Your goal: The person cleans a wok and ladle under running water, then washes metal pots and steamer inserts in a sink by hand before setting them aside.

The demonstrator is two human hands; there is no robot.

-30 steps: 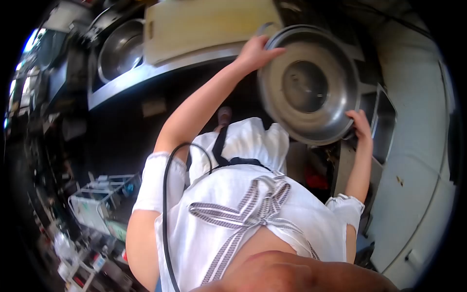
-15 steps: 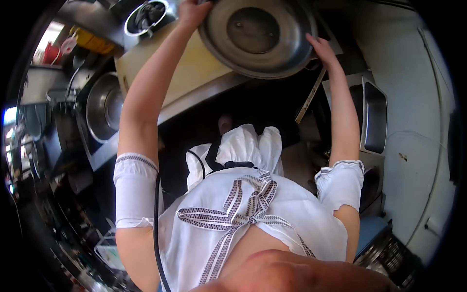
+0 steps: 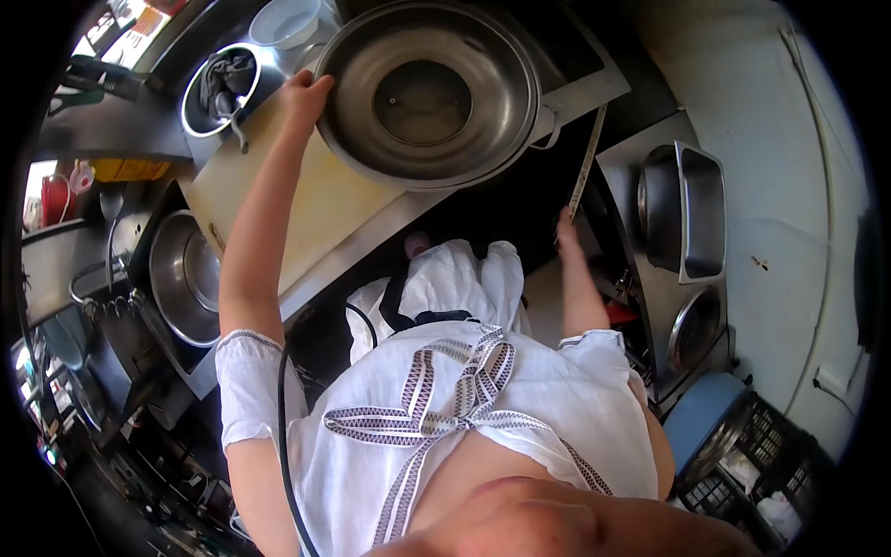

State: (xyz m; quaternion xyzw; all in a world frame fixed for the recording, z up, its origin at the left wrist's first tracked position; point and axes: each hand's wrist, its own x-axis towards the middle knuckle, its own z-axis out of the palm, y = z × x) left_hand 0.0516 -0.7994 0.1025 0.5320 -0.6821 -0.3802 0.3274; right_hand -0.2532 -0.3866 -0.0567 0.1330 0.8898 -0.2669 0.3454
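Observation:
A wide round metal pan [image 3: 501,84] with a darker circle in its middle is over the right end of a pale cutting board [image 3: 343,176]. My left hand [image 3: 304,100] is closed on its left edge. A loop handle sticks out at the pan's lower right, with no hand on it. My right hand [image 3: 567,230] is lower and to the right, apart from the pan. Its fingers look closed at the lower end of a long, thin, speckled strip [image 3: 587,167]; what they grip is too small to make out.
A steel bowl with dark cloth [image 3: 227,79] and a white plastic tub [image 3: 285,20] stand at the upper left. Another metal basin [image 3: 186,277] lies left of the board. On the right are a rectangular steel tray [image 3: 703,213], a blue basin [image 3: 701,422] and black crates [image 3: 724,497].
The pan has moved left in view and is now over the board's right end. My right hand has let go of it and dropped to the strip. More of the left counter shows.

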